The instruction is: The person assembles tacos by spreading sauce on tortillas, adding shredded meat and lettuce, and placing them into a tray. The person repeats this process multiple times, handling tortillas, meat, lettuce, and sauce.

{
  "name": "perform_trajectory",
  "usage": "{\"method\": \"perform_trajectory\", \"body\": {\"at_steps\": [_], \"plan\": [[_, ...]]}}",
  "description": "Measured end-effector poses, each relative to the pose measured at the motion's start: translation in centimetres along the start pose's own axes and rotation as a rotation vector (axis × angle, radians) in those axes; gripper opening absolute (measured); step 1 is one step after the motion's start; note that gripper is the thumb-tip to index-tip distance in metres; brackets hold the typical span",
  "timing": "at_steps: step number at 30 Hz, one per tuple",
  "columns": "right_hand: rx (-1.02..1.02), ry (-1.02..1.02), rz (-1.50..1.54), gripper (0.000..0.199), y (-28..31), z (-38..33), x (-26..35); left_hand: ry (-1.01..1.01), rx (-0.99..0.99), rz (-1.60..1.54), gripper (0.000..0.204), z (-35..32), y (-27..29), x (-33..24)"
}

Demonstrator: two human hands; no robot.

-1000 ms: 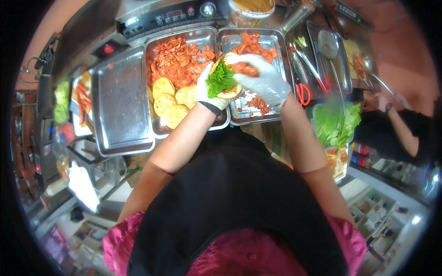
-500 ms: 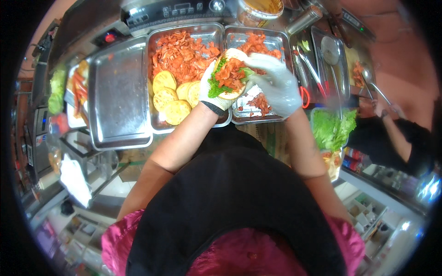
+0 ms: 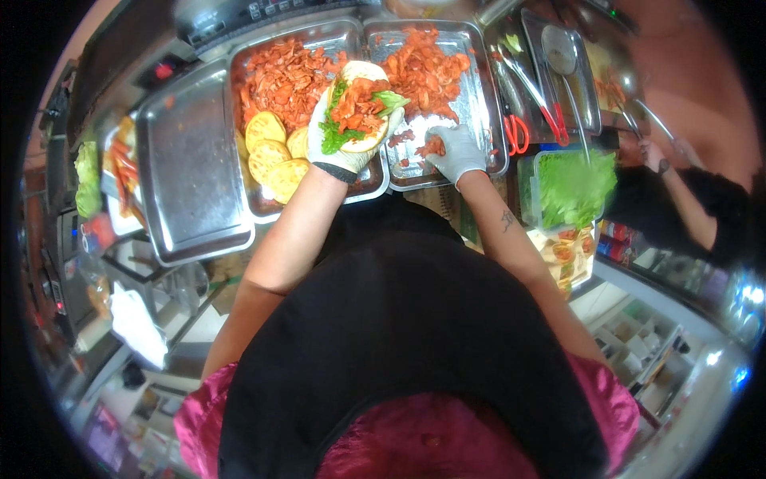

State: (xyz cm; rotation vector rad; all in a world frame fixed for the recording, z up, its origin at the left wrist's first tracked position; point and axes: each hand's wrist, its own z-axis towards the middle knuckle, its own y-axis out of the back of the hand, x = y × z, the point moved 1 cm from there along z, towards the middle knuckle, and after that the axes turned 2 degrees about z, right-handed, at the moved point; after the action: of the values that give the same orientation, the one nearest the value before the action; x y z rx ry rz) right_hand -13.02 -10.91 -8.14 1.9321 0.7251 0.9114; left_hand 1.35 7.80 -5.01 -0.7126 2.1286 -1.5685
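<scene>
A reddish wall is filling the upper right of the room, and a person in black is working beneath it. Three metal trays are lining the worktop: the left tray is lying slightly askew, the middle tray is holding red sauced pieces and yellow bun rounds, and the right tray is carrying more red pieces. A clear tub of lettuce is sitting at the right, near red-handled scissors. The gloved left hand is cupping an open bun over the middle tray, its fingers gripping the sides; leaf and red filling are lying inside. The gloved right hand is reaching into the right tray, thumb and bent fingers pinching a small red clump.
</scene>
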Motion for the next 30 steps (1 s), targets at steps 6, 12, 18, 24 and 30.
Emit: {"method": "perform_trajectory", "body": {"at_steps": [6,12,18,24,30], "plan": [[-0.103,0.013,0.526,0.022,-1.4,2.1,-4.3,0.031,-0.002,-0.02,0.051,-0.4,0.0,0.2],[-0.038,0.078,0.052,0.037,0.9,0.9,-2.7,0.053,0.028,-0.037,0.051,-0.4,0.3,0.1],[-0.105,0.0,0.225,0.023,-2.8,2.3,-4.1,0.028,-0.021,-0.004,0.051,0.0,-0.1,0.7],[-0.111,-0.053,1.096,0.012,2.7,1.2,-2.2,0.043,-0.024,-0.056,0.053,-0.5,0.7,0.4],[-0.552,0.699,0.858,0.025,8.8,-2.5,9.4,0.149,0.219,-0.185,0.056,0.9,2.7,1.0]]}}
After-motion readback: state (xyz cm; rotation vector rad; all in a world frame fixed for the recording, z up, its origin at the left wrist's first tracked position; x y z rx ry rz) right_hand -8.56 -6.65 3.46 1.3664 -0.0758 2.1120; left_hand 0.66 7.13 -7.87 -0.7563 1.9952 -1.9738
